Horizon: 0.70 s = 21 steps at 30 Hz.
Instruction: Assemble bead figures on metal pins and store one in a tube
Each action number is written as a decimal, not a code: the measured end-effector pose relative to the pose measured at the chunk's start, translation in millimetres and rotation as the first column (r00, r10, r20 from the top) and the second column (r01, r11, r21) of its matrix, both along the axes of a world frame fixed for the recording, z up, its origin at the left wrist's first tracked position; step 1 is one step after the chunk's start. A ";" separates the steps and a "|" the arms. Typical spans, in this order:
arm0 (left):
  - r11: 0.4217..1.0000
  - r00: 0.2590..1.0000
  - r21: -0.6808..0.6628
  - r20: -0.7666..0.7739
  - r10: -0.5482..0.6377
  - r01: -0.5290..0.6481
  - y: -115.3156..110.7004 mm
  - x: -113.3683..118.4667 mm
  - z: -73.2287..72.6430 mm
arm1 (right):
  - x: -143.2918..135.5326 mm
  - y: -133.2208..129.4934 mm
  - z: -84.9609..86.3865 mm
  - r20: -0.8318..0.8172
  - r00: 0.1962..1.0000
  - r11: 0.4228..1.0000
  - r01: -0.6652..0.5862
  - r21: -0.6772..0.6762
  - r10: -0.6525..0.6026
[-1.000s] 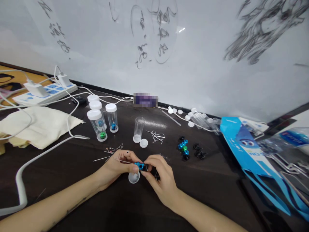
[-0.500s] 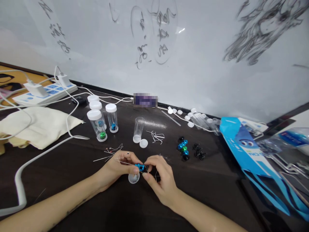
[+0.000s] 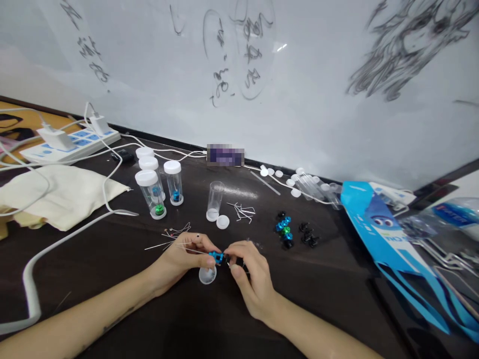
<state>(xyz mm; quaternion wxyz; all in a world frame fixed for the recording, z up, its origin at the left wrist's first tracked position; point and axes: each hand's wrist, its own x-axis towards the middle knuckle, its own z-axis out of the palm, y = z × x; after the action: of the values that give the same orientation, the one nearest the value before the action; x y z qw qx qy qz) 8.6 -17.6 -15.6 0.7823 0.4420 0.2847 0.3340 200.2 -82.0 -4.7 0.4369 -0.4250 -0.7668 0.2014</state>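
Observation:
Between the thumb and fingers of my left hand (image 3: 192, 253) is a small shiny blue part (image 3: 216, 257). A thin pale wire (image 3: 192, 248) runs left from it, across the hand. My right hand (image 3: 251, 274) pinches a small black piece (image 3: 226, 260) at the blue part's right end; whether the two are joined I cannot tell. A thin wire shows below the right fingers. Just under the blue part stands a small clear cup-like container (image 3: 207, 275), partly covered by the left fingers. Bent wires with small red bits (image 3: 175, 232) lie beyond my left hand.
Capped clear tubes (image 3: 146, 187) with blue or green parts stand at left. An open tube (image 3: 214, 202), a white cap (image 3: 222, 222) and bent metal pins (image 3: 243, 212) lie ahead. Blue, green and black parts (image 3: 285, 229) sit right, near a blue bag (image 3: 368, 224). A white cable (image 3: 32, 279) curves at left.
My right thumb and fingers have shifted slightly right, and the black piece now shows more apart from the blue part. My left hand has barely moved.

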 end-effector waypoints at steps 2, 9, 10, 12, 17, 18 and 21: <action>1.000 1.000 0.000 0.001 -0.001 0.001 -0.3 0.3 0.5 | -0.3 -0.1 0.2 0.013 1.000 1.000 0.003 -0.001 -0.003; 1.000 1.000 0.006 0.002 -0.003 0.003 -1.5 -0.9 -2.2 | -0.4 -0.9 -0.9 0.034 0.999 1.000 0.014 -0.024 -0.013; 1.000 1.000 0.009 0.001 -0.003 0.003 -1.4 -1.0 -2.8 | -0.5 -0.8 -1.1 0.035 0.999 1.000 0.013 -0.026 -0.012; 1.000 1.000 0.014 -0.002 -0.004 0.004 -1.1 -1.2 -3.6 | -0.7 -0.3 -1.5 0.042 0.999 0.999 0.017 -0.033 -0.015; 0.999 1.000 0.018 -0.007 -0.027 0.027 -0.8 -1.3 -2.1 | -0.9 1.2 -2.2 0.073 0.997 0.998 0.033 -0.053 -0.029; 0.999 0.999 0.017 -0.009 -0.033 0.033 -1.0 -1.3 -1.2 | -1.0 1.4 -2.4 0.076 0.997 0.998 0.033 -0.050 -0.029; 0.998 0.999 0.020 -0.016 -0.052 0.052 -1.6 -1.6 0.9 | -1.3 1.4 -3.3 0.080 0.996 0.999 0.032 -0.031 -0.030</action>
<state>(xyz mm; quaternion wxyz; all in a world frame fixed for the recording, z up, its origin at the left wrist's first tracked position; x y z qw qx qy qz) 7.0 -19.3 -14.7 0.7839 0.4599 0.2757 0.3131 198.9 -80.6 -8.0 0.4021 -0.4514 -0.7736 0.1899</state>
